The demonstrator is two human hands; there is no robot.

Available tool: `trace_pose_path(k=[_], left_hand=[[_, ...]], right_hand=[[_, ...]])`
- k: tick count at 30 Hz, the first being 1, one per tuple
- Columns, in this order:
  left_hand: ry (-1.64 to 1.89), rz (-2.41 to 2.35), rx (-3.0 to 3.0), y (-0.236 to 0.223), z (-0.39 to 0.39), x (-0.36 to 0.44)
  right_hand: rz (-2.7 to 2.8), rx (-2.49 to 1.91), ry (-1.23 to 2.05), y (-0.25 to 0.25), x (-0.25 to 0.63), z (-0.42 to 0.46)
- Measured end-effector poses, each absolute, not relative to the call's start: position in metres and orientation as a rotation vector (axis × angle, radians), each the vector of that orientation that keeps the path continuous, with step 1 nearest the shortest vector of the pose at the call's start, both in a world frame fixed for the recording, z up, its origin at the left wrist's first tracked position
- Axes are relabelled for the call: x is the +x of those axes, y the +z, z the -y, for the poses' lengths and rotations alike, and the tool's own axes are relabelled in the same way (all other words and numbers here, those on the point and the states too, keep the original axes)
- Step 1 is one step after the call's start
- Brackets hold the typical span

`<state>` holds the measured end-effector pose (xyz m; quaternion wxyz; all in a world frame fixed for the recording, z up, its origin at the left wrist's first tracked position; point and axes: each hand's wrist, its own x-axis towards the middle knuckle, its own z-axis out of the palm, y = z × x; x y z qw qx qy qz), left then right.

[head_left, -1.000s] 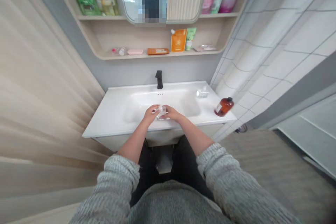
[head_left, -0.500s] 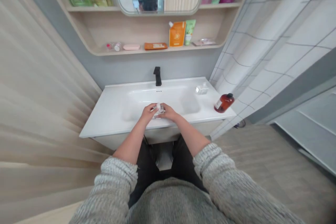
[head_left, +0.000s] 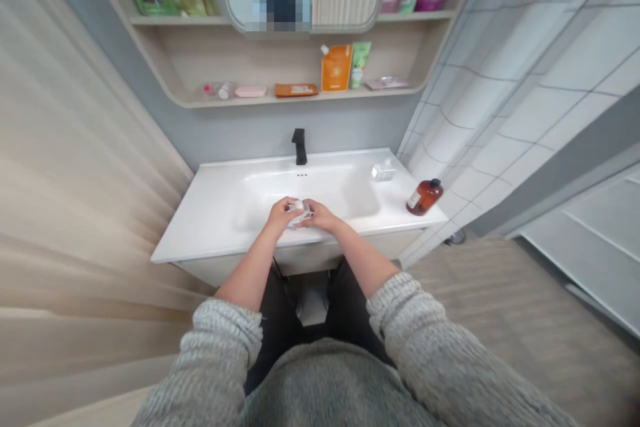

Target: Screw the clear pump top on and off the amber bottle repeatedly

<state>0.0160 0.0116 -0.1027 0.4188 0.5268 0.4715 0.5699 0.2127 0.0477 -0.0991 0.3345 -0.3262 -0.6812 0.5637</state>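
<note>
Over the front rim of the white sink [head_left: 200, 220], I hold a small clear bottle [head_left: 301, 219] with a white top. My left hand [head_left: 280, 215] is closed around its left side, the thumb lying across the front. From the other side my right hand [head_left: 321, 216] grips it with bent fingers. Part of the bottle is hidden by the fingers, and its details are blurred. A similar clear, box-shaped container [head_left: 383, 172] stands on the sink's right rear ledge.
A brown bottle with a black cap [head_left: 424, 197] leans on the right ledge. The black faucet [head_left: 300, 147] rises behind the basin. On the shelf above are an orange pouch [head_left: 336, 68], a green tube [head_left: 359, 65] and a pink soap-like bar [head_left: 251, 91]. A beige curtain [head_left: 90, 187] hangs at left.
The bottle has turned slightly in my hands, its white top now lower and less upright. Both hands stay in nearly the same place. The camera view has shifted a little.
</note>
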Motion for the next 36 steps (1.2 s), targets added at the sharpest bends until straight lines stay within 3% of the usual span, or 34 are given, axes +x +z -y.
trace_pose_path(k=[36], left_hand=[[1.448, -1.042, 1.311, -0.0994, -0.0093, 0.0137]], right_hand=[[1.803, -0.862, 1.373, -0.0982, 0.2138, -0.0452]])
